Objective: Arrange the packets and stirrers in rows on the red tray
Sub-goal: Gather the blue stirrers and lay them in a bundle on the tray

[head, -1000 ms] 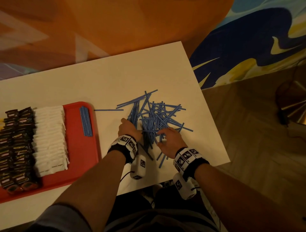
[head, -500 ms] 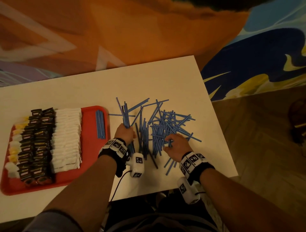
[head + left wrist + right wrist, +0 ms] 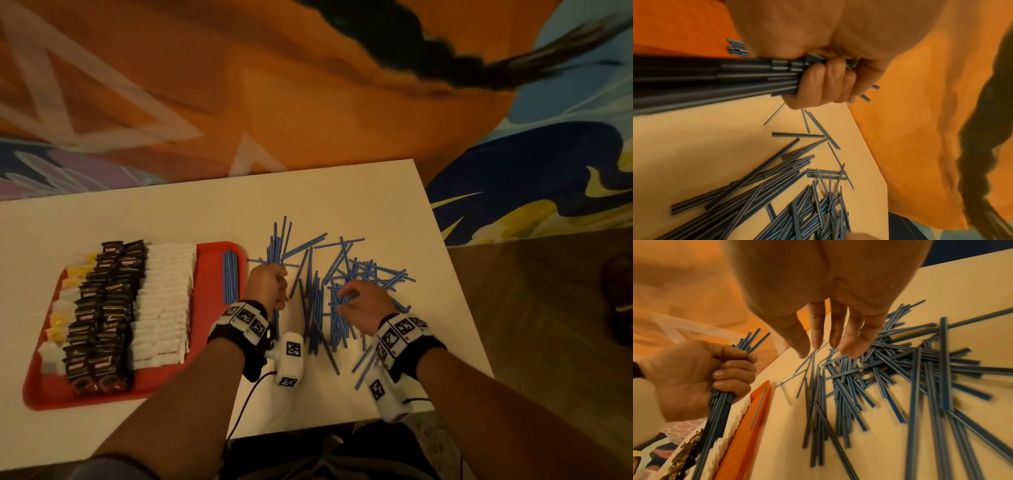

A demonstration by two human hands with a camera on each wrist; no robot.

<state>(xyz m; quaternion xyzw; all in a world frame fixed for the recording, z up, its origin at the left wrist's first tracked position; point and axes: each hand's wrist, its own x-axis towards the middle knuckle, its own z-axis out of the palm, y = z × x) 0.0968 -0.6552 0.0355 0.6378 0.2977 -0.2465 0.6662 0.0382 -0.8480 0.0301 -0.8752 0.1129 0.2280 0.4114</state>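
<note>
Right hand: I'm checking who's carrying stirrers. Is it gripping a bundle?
No, the right hand hovers with straight fingers over the loose stirrers, holding none.

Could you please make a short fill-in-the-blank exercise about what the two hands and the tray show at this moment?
1. The left hand grips a bundle of blue ____.
2. The right hand reaches into the loose pile on the ____ table.
3. On the red tray, the white packets lie between the dark packets and a few ____.

Missing words: stirrers; white; stirrers
</note>
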